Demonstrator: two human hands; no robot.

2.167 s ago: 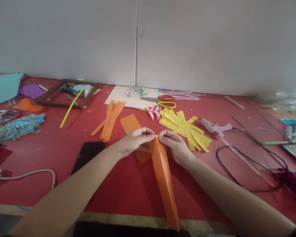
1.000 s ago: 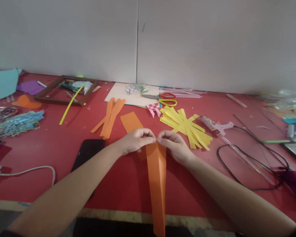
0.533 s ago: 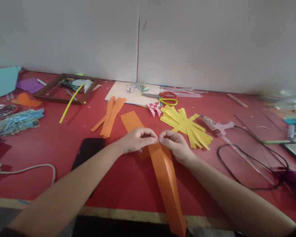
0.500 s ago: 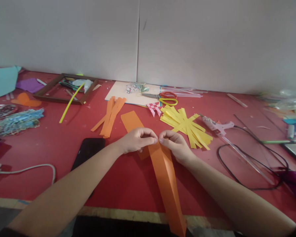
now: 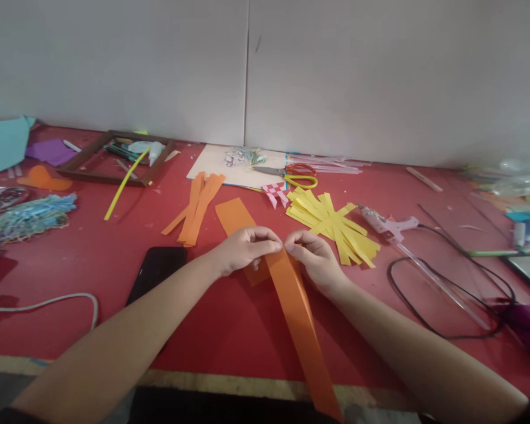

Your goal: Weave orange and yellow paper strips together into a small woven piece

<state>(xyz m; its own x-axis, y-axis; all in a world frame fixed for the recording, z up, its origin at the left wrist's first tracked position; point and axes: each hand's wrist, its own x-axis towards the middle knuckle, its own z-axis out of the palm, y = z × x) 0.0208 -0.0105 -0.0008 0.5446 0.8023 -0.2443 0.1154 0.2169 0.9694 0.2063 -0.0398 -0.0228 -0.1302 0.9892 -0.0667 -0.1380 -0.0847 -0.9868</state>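
Observation:
A long strip of orange paper (image 5: 297, 312), folded lengthwise, runs from my fingertips down past the table's near edge. My left hand (image 5: 249, 250) pinches its far end between thumb and fingers. Close beside it, my right hand (image 5: 311, 256) grips the same end, thumb against forefinger. Under and beyond my left hand lies another flat orange paper piece (image 5: 235, 215), partly covered. To the left is a small pile of cut orange strips (image 5: 198, 209); to the right, beyond my right hand, a heap of yellow paper strips (image 5: 333, 227).
Scissors (image 5: 287, 174) with red and yellow handles lie at the back beside a pink-and-white woven paper piece (image 5: 275, 193). A glue gun (image 5: 386, 224) with a looping black cord is on the right. On the left are a black phone (image 5: 156, 274), a wooden frame (image 5: 101, 175) and a white cable (image 5: 53, 305).
The orange strip's two halves have come closer together, so its fold shows narrower. Its lower end has swung slightly right. Both hands keep pinching at nearly the same spot.

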